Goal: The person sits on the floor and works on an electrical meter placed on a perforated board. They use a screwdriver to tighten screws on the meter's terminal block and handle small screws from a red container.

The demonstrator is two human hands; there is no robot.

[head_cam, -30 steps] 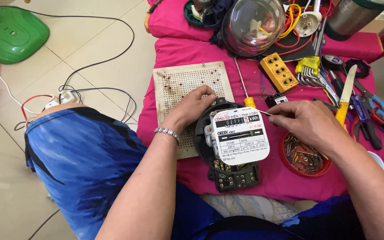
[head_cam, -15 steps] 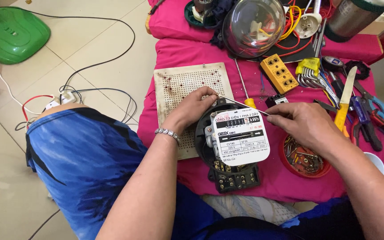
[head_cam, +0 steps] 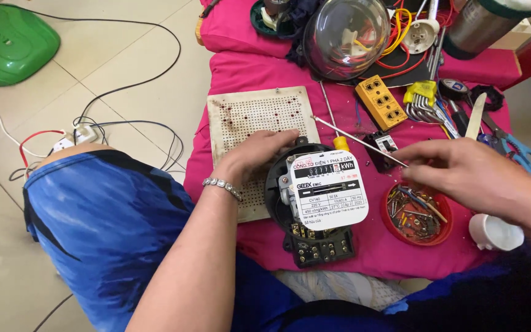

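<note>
Gripping the meter [head_cam: 314, 197] at its rim, the left hand [head_cam: 259, 154] steadies it; the right hand [head_cam: 462, 175] pinches a thin rod [head_cam: 357, 141]. Meter looks rigid, fragile-faced.

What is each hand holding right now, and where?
Left hand grips the meter at its upper-left rim. Right hand pinches a thin metal rod by its right end.

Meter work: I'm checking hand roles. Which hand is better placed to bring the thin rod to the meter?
Right. The right hand already pinches the rod, its tip above the meter. The left hand is busy steadying the meter's upper left edge.
</note>
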